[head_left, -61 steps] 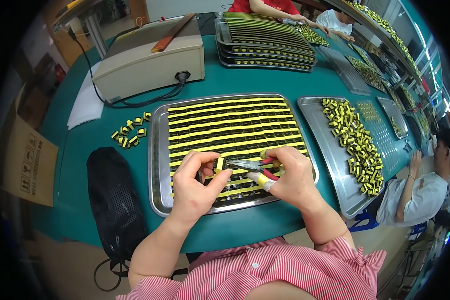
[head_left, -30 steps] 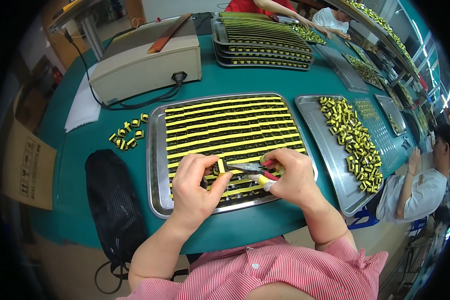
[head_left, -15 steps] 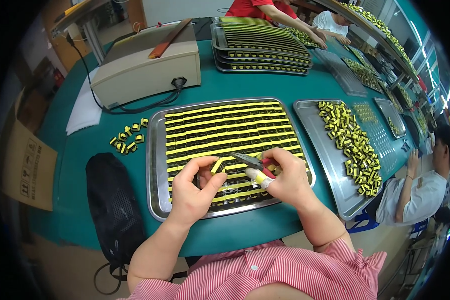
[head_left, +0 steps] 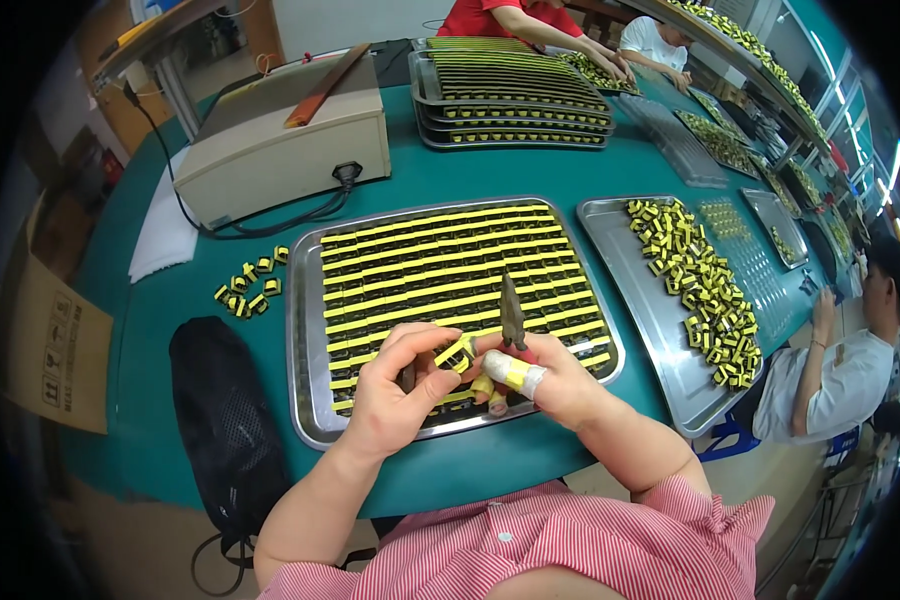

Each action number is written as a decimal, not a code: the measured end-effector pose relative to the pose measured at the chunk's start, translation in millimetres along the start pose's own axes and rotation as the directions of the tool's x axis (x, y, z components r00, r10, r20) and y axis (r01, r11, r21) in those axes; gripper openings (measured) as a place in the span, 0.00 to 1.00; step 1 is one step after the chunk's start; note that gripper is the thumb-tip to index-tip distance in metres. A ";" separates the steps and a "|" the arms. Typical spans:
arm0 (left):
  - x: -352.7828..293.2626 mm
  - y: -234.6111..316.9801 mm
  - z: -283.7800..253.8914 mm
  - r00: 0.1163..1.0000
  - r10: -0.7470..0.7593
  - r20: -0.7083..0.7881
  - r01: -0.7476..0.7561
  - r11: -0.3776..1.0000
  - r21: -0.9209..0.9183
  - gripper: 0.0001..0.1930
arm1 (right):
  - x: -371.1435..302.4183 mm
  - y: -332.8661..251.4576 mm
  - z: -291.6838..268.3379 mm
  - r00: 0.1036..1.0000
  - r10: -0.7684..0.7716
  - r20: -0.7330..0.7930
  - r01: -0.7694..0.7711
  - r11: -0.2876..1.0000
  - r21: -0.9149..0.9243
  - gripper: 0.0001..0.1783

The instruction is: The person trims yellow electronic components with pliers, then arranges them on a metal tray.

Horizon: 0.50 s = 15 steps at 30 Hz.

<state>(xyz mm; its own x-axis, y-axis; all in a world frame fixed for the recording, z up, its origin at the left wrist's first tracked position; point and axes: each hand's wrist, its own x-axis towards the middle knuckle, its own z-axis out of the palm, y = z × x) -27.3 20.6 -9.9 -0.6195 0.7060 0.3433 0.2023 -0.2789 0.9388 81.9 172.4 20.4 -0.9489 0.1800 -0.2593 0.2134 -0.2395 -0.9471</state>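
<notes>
Between the thumb and fingers of my left hand (head_left: pixel 388 392) is a small black transformer (head_left: pixel 457 356) wrapped in yellow tape. My right hand (head_left: pixel 565 385), with white and yellow tape around its fingers, grips red-handled pliers (head_left: pixel 511 310). The pliers' dark jaws point away from me, apart from the transformer. The right fingertips come close to the transformer; whether they touch it I cannot tell. Both hands are over the near part of a metal tray (head_left: pixel 305 345), where similar parts stand in tight rows with yellow stripes.
Several loose parts (head_left: pixel 238 283) lie left of the tray. To the right, a second tray (head_left: pixel 610 235) holds a heap of parts. A black pouch (head_left: pixel 225 400), a beige box-shaped device (head_left: pixel 280 150) with a cable, and stacked filled trays (head_left: pixel 515 105) surround the workspace. Co-workers sit beyond and right.
The pliers have swung from pointing left toward the transformer to pointing away from me. My right hand has moved left, close to the left hand, and the transformer has been turned slightly.
</notes>
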 end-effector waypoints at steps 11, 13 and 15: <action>-1.8 5.4 -1.4 0.974 -0.011 -0.227 0.052 0.983 0.174 0.16 | 4.0 -2.2 -4.1 0.650 -0.758 0.050 0.278 0.176 -0.944 0.20; -0.6 8.7 -1.4 0.973 -0.007 -0.232 0.058 0.976 0.212 0.16 | 4.9 -0.9 -4.6 0.644 -0.763 0.058 0.282 0.166 -0.945 0.20; -0.2 11.2 -1.8 0.971 -0.003 -0.238 0.065 0.966 0.250 0.16 | 5.5 -0.1 -4.7 0.637 -0.768 0.066 0.286 0.155 -0.946 0.21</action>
<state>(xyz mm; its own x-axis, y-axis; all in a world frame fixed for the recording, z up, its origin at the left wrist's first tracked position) -26.2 16.1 0.5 -0.7831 0.5314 0.3232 0.3450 -0.0613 0.9366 77.7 177.9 18.2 -0.7834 0.2353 0.5753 -0.0180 0.9166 -0.3994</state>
